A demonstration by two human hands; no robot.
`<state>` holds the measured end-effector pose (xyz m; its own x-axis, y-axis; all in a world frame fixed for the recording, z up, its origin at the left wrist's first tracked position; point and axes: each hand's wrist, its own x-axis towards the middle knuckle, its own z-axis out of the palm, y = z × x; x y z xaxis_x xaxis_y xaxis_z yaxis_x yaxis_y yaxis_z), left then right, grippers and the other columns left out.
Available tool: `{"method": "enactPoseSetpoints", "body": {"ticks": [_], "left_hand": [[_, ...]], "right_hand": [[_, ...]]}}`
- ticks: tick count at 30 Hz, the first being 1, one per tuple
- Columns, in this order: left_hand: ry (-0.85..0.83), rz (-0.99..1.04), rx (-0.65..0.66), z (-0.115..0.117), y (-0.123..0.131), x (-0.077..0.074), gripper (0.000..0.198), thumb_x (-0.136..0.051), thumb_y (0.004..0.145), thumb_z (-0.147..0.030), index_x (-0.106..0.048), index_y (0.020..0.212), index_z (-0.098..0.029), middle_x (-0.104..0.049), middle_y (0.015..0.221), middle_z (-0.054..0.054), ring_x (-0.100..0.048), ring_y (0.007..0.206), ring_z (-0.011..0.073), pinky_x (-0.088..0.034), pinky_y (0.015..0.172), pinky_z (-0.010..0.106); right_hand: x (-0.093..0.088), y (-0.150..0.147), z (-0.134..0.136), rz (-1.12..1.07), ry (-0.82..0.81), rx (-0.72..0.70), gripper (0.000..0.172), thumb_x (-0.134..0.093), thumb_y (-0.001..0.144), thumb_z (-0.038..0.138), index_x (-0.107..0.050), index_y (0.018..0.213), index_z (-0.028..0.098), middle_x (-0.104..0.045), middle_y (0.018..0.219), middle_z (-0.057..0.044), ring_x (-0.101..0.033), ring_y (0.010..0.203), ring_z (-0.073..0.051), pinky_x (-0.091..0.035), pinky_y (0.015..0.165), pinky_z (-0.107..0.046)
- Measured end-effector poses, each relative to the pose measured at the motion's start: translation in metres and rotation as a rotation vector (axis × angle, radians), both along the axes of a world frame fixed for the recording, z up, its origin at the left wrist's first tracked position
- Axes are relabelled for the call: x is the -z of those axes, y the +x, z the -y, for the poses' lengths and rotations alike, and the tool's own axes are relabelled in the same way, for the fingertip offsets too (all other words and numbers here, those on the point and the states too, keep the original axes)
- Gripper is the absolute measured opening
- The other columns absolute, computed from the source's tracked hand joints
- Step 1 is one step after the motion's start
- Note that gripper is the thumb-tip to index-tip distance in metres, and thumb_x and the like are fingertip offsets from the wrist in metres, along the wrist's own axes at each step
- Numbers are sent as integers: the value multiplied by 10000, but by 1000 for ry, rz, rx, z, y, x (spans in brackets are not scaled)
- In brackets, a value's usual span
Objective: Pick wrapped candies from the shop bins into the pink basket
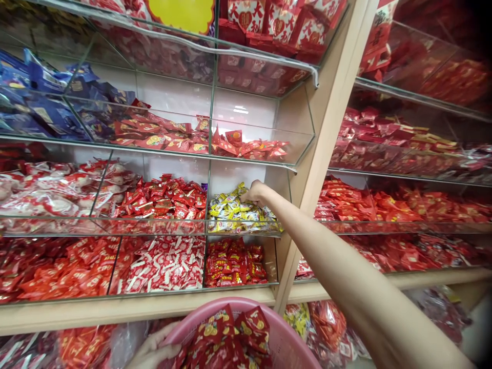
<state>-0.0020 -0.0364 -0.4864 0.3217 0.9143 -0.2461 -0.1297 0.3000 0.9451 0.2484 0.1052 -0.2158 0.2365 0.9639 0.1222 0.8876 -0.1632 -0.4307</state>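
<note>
Yellow packets (226, 210), small, glossy and crinkled, are heaped in a clear-fronted bin (226, 177) beside the pale wooden post (326, 113). The pile is met by the right hand (254, 193), its fingers curled; whether any packet is gripped cannot be told. Below, a round pink basket (294, 341) is held at its side by the left hand (156, 347), whose bent fingers are closed against it. Red packets (230, 335), shiny and printed with orange slices, are piled inside. Small red sweets (165, 197) are stocked in the neighbouring bin, behind a thin transparent divider.
</note>
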Motion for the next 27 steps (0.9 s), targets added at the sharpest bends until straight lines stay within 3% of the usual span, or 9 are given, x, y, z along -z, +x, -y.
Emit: {"method": "enactPoseSetpoints", "body": {"ticks": [5,8,10,13,16,18,21,24,27], "left_hand": [[-63,38,30,8,5,-14,491,-656,585,-228,-611,1071,-177,-676,1019,40,-580,993,247,-416,884,324],[-57,4,48,11,3,-17,502,-646,627,-210,-572,1121,-169,-661,1055,48,-580,1000,222,-413,891,299],[-104,29,66,12,1,-14,539,-646,644,-218,-531,1167,-169,-667,1039,61,-604,958,229,-433,871,327],[-150,49,79,11,-2,-9,560,-641,672,-225,-485,1206,-160,-676,1012,76,-615,936,231,-448,854,344],[-148,40,84,11,-4,-7,581,-637,681,-219,-458,1229,-159,-675,1016,75,-610,949,225,-445,858,329],[-123,22,87,12,-5,-6,606,-637,678,-219,-440,1248,-164,-669,1032,69,-609,950,220,-441,860,316],[-97,-15,82,15,-5,-6,625,-637,679,-243,-428,1264,-174,-664,1045,58,-606,953,215,-440,856,299],[-102,-46,73,18,-6,-6,623,-629,693,-260,-416,1274,-188,-672,1027,50,-609,946,211,-449,837,291],[-86,-62,48,21,-7,-5,613,-617,709,-252,-406,1281,-192,-675,1021,48,-603,959,203,-440,851,281]], "right_hand": [[-9,13,31,-125,87,-27,240,-653,665,284,-579,775,84,-423,474,22,-380,401,-71,-331,351,-192],[-10,23,66,-206,107,-119,251,-619,704,328,-580,800,99,-399,480,32,-357,410,-55,-315,378,-179],[0,30,96,-249,101,-190,251,-574,740,348,-585,840,119,-427,510,24,-366,433,-55,-320,404,-176],[39,38,144,-277,-29,-282,223,-545,748,331,-598,866,148,-503,584,3,-408,477,-65,-338,434,-177],[103,45,181,-239,-284,-480,140,-523,721,231,-615,799,160,-559,638,-1,-467,535,-86,-367,474,-189],[148,49,196,-183,-407,-593,134,-508,691,175,-621,762,169,-591,681,-1,-517,604,-106,-394,528,-199],[200,51,208,25,-562,-578,153,-536,651,175,-640,763,175,-623,737,-33,-568,684,-158,-430,594,-239],[232,48,211,196,-583,-564,188,-540,658,174,-659,802,155,-633,855,-108,-581,828,-225,-448,719,-291],[249,44,210,259,-572,-482,243,-511,703,187,-655,887,118,-606,968,-167,-566,916,-264,-437,793,-330]]}}
